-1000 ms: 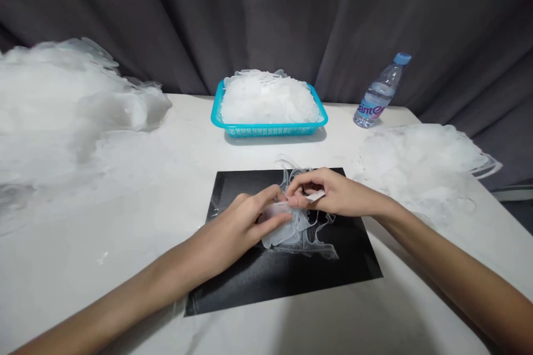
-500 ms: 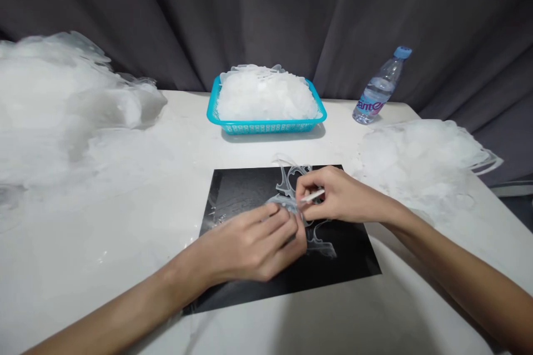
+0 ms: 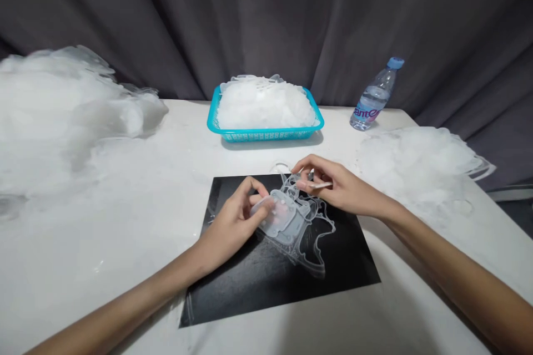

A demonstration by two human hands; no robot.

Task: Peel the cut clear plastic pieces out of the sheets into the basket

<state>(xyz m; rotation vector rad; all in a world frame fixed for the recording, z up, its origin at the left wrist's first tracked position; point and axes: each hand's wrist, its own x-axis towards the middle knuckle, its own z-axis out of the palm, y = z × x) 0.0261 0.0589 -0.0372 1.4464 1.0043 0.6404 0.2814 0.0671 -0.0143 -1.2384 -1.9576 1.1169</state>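
My left hand point(image 3: 233, 219) pinches a translucent, rounded flat piece point(image 3: 277, 224) between thumb and fingers, and fingers show through it. Joined to or overlapping this piece is a thin, clear cut-out frame point(image 3: 318, 266), spread to its right over a black mat point(image 3: 233, 283). My right hand point(image 3: 343, 186) is closed around a slim white stick-like tool point(image 3: 321, 184), and its fingertips are at the upper part of the frame. Which kind of tool it is cannot be made out.
A blue basket point(image 3: 266, 134) heaped with translucent pieces stands behind the mat. To its right is a water bottle point(image 3: 370, 102). Piles of clear material lie at the left point(image 3: 75, 111) and right point(image 3: 425, 158) of the white table point(image 3: 125, 266).
My left hand has turned and drawn back left, bringing the translucent piece into view. My right hand has moved slightly up and away. The clear frame is now spread lower and wider across the mat.
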